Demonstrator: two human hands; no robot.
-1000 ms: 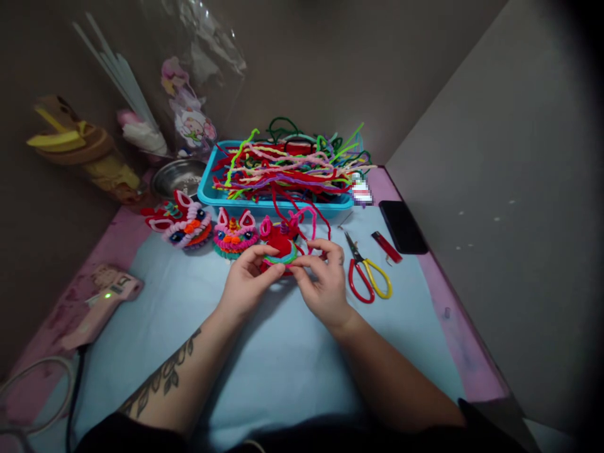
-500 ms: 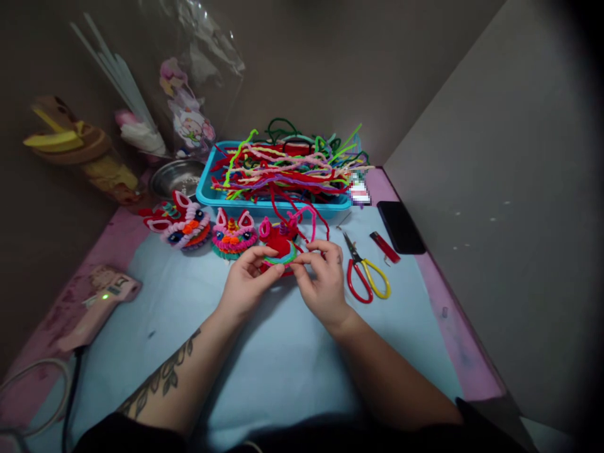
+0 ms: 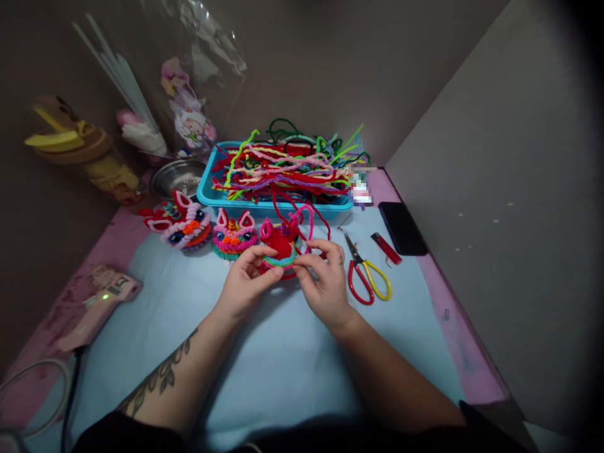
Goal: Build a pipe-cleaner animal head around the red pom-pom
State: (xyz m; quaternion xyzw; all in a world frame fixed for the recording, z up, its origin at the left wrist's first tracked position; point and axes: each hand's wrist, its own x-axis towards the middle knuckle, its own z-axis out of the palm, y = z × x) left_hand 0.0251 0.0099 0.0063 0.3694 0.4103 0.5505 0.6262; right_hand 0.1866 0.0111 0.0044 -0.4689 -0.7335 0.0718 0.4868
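Between my hands is a red pipe-cleaner lion head (image 3: 284,244) with a curved blue, green and pink band along its near edge. My left hand (image 3: 248,277) pinches its left side, thumb at the near edge and index finger on top. On the right, my right hand (image 3: 323,277) is closed with thumb and fingertips at the band's right end. A loose pink pipe cleaner (image 3: 311,217) loops up behind my right fingers. To the left sit two lion heads of the same sort, a pink one (image 3: 234,234) and a larger pink-and-red one (image 3: 186,223).
A blue basket (image 3: 278,206) full of coloured pipe cleaners stands at the back. Right of my hand lie scissors (image 3: 361,270), a red strip-like item (image 3: 385,248) and a black phone (image 3: 402,228). A metal bowl (image 3: 165,179), a cup (image 3: 101,157) and a pink device (image 3: 101,308) are on the left.
Hardly anything differs. The band at the near edge of the red lion head shows slightly more between my hands, and the view has shifted a little.
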